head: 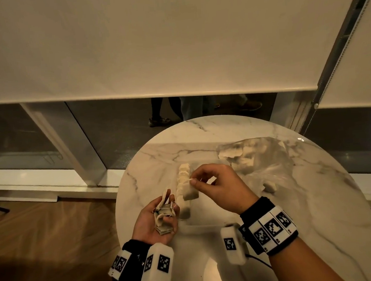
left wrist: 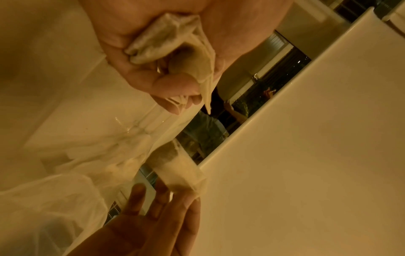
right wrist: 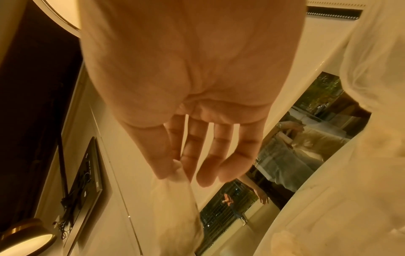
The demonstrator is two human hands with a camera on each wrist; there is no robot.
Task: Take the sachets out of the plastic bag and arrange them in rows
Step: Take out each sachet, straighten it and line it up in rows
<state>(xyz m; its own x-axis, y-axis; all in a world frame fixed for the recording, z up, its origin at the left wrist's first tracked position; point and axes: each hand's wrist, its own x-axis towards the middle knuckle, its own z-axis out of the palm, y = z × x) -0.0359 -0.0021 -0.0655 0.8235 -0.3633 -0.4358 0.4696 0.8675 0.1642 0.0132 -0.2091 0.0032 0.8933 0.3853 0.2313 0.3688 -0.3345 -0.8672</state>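
From the head view, the left hand (head: 157, 222) lies palm up, fingers curled round a bunch of sachets (head: 163, 217). The right hand (head: 222, 188), palm down, pinches one sachet (head: 191, 193) over a row (head: 184, 184) between the hands; the plastic bag (head: 257, 157) lies beyond it. The left wrist view shows the bunch (left wrist: 171, 45) in the palm. The right wrist view shows thumb and forefinger gripping the sachet (right wrist: 177, 207).

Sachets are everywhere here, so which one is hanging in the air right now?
The sachet dangling from the right hand, pinched at its top above the row on the table. The others lie in that row, bunched in the left hand, or inside the plastic bag.
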